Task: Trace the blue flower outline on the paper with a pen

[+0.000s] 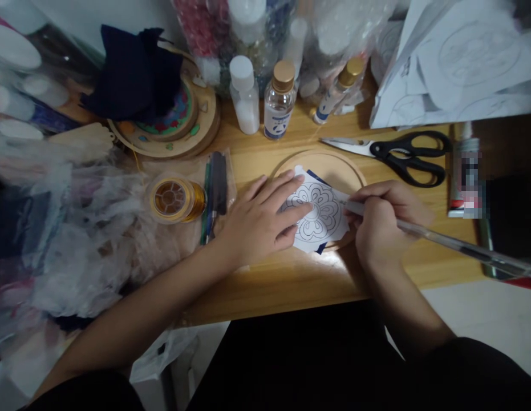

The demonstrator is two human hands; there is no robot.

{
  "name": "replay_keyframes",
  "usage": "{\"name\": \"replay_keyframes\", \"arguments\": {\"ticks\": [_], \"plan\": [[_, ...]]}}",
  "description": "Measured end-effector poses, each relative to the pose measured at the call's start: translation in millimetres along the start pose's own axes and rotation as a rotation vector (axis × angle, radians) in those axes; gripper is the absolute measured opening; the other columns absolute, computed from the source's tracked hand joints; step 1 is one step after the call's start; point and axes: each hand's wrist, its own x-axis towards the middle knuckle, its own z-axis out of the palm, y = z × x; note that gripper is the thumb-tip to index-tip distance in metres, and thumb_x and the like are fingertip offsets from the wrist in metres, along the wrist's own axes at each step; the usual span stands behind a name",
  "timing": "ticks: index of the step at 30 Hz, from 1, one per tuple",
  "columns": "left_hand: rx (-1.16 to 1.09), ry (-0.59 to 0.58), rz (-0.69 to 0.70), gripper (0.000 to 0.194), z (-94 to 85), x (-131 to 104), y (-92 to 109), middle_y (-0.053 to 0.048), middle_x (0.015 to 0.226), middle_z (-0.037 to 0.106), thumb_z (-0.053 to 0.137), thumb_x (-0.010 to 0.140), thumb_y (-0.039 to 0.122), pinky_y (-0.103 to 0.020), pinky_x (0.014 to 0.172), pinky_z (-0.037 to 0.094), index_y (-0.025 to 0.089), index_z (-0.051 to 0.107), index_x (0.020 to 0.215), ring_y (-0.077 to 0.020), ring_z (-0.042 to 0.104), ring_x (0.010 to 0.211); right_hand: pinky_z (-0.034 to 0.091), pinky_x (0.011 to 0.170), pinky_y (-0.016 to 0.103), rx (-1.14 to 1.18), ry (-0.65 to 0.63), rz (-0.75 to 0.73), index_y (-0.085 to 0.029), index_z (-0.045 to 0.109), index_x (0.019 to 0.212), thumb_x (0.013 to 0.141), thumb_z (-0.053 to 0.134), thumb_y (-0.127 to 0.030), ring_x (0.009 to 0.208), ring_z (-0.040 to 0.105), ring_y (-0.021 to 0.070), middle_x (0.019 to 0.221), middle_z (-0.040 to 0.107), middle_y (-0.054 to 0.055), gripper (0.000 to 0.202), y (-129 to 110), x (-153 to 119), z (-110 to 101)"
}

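A cut piece of white paper [329,225] printed with a flower pattern lies over dark blue fabric [320,176], whose edges stick out from under it. Both rest on a round wooden disc [333,162]. With fingers spread, my left hand [265,214] presses flat on the paper's left part, one fingertip near the flower's centre. My right hand [380,222] is closed around a pen [436,235] with a clear barrel. The pen's tip end is at the paper's right edge; whether it touches cannot be made out.
Black-handled scissors [402,151] lie behind the disc, near a tube [464,177]. Small bottles [279,105] stand at the back. Left are a spool of golden thread [175,200], pens [214,188] and crumpled plastic bags [89,245]. Printed papers [462,68] lean back right.
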Motion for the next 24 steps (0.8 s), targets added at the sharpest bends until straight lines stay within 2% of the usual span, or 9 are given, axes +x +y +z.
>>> {"name": "replay_keyframes", "arguments": {"ticks": [8,24], "plan": [[0.0,0.005,0.0,0.032,0.4,0.1,0.3,-0.017,0.152,0.057,0.063,0.095,0.019,-0.058,0.116,0.044,0.022,0.07,0.126,-0.0358,0.051,0.145,0.04,0.039,0.023,0.001,-0.004,0.035,-0.023,0.068,0.064,0.067,0.049,-0.01,0.043,0.055,0.0107,0.053,0.062,-0.006,0.023,-0.8,-0.1,-0.3],[-0.002,-0.01,0.002,0.034,0.3,-1.0,-1.4,-0.017,0.153,0.055,0.065,0.095,0.021,-0.056,0.117,0.042,0.022,0.069,0.128,-0.0347,0.049,0.146,0.046,0.046,0.025,-0.029,0.03,0.012,-0.024,0.066,0.065,0.07,0.048,-0.008,0.049,0.057,0.0118,0.057,0.06,-0.005,0.025,-1.1,-1.0,-0.7]]}}
